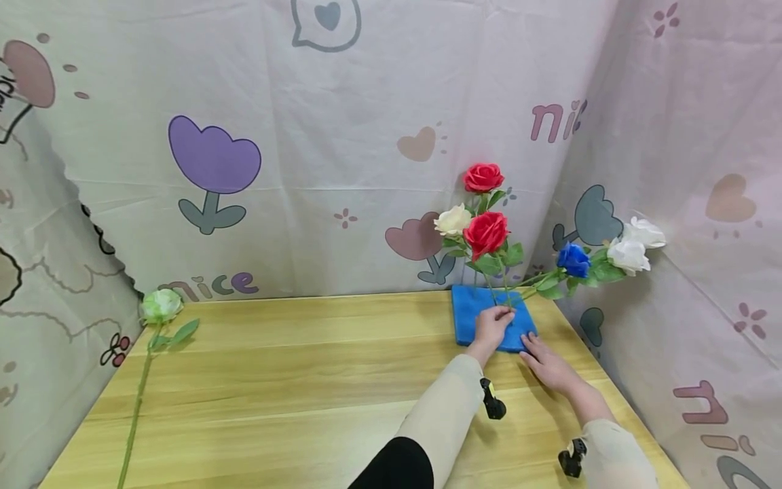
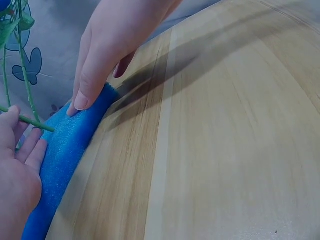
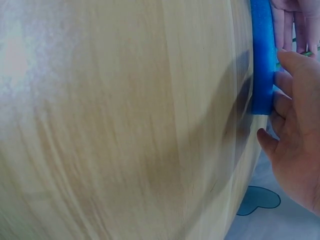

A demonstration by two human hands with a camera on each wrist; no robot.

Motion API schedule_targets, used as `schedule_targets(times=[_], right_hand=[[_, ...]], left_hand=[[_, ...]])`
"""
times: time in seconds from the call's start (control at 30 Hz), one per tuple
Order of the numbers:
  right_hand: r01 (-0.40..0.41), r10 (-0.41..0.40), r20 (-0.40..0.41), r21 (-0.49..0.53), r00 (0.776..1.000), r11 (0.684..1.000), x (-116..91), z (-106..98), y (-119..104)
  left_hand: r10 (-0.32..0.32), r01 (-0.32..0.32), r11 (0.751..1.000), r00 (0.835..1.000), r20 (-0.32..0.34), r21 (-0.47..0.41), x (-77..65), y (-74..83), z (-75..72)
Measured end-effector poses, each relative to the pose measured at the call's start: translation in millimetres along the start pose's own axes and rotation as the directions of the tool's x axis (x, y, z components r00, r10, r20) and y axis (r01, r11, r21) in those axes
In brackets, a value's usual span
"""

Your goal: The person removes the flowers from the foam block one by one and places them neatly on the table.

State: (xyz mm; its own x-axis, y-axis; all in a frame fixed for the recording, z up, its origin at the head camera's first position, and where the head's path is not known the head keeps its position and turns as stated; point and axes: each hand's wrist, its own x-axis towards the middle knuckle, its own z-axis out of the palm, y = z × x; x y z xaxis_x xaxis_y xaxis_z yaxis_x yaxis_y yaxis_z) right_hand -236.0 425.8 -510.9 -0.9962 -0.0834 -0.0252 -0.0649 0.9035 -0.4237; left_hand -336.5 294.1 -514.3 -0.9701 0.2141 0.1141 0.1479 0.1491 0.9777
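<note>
Pale sleeves [image 1: 442,401] up front. Left hand [image 1: 491,326] pinches a green stem [image 2: 42,125], end at the blue foam [image 1: 467,319] (can't tell if in or just touching, nor which bloom it carries). Foam sits at the bench's [image 1: 305,380] far right corner; right hand [image 1: 550,363] rests extended fingers on its near edge, thumb off. Stem should be light, bendy; grip low, near the end. Foam probably soft, dents easily. Looks: stem thin, straight there; foam flat, squarish, fine-grained.
</note>
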Motion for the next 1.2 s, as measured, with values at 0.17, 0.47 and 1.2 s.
schedule_targets(times=[0.17,0.47,1.2], right_hand=[[0.012,-0.012,0.001,-0.005,1.0,1.0,0.1,-1.2,-2.1],[0.007,-0.007,0.009,-0.01,1.0,1.0,-1.3,-1.2,-5.0],[-0.012,0.012,0.02,-0.01,1.0,1.0,-2.7,-4.5,-7.5]], left_hand=[[0.017,-0.017,1.0,1.0,-0.013,0.004,0.4,-3.4,-0.2],[0.049,-0.049,0.998,0.999,-0.01,0.049,-2.9,-5.7,-1.3],[0.188,-0.189,0.977,0.982,-0.025,-0.099,-8.5,-11.8,-11.8]])
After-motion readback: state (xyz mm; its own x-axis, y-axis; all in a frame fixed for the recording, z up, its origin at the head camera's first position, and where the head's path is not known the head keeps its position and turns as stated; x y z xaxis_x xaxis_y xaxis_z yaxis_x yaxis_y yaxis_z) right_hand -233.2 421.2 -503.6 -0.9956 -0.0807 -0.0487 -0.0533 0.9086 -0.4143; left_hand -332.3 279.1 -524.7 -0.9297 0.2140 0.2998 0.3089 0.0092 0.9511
